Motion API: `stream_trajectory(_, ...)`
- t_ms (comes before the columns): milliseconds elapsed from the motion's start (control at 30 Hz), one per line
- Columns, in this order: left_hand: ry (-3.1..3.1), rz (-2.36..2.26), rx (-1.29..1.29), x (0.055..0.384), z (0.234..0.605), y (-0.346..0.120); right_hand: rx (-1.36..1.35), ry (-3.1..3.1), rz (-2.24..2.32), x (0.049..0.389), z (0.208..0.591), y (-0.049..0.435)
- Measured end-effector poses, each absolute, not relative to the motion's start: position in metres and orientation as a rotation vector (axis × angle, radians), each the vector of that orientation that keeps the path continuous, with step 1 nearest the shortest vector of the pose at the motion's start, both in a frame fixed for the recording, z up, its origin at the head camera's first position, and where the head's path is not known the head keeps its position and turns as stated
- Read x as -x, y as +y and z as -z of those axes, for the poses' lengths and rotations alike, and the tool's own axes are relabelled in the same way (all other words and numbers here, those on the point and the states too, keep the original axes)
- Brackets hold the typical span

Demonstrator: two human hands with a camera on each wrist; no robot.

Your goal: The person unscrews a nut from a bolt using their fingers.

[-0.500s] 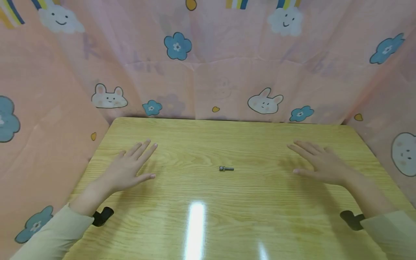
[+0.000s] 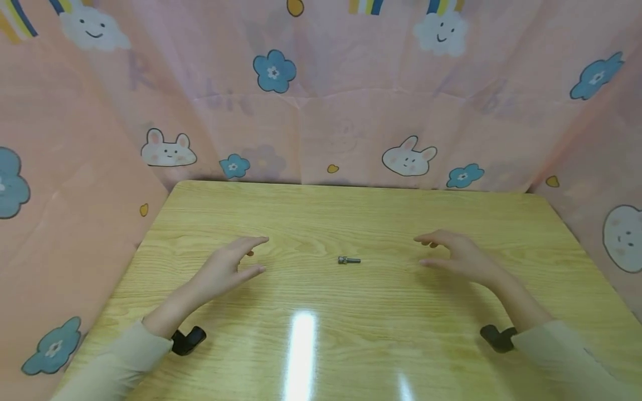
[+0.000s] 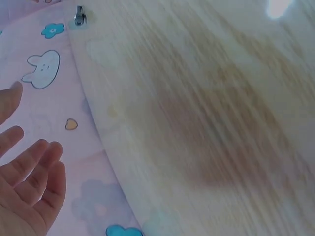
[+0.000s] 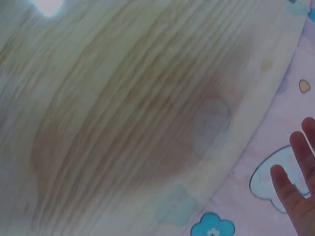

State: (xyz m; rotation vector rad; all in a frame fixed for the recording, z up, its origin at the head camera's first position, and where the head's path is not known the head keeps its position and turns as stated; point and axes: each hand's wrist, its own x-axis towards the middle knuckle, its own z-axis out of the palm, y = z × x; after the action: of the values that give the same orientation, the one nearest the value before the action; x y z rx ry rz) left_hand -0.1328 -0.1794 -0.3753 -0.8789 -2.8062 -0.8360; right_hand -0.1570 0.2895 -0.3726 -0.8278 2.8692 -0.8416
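Note:
A small metal bolt (image 2: 349, 260) with a thick head lies on its side near the middle of the wooden table, its shank pointing right in the head view. The left wrist view catches the same bolt (image 3: 79, 17) at its upper edge. To its left, my left hand (image 2: 228, 268) hovers over the wood, fingers loosely bent and thumb apart, holding nothing. My right hand (image 2: 463, 257) mirrors it on the other side, relaxed and likewise holding nothing. Both hands stand well apart from the bolt.
The light wooden table (image 2: 321, 217) ends against a pink printed curtain (image 2: 321, 128) at the back and sides. A bright light reflection (image 2: 300, 356) shows on its front part. Black wrist mounts (image 2: 188, 341) stick out below both sleeves.
Both hands have moved inward toward the bolt, the left one to the right and the right one to the left. Their spread fingers have bent and drawn together. The bolt stays put.

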Motion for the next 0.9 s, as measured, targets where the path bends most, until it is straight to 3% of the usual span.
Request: stream_trajectory(900,-2.854,1.102,1.010,0.151,0.413,-0.105,0.827,2.629,1.071,0.183,0.400,0.225)
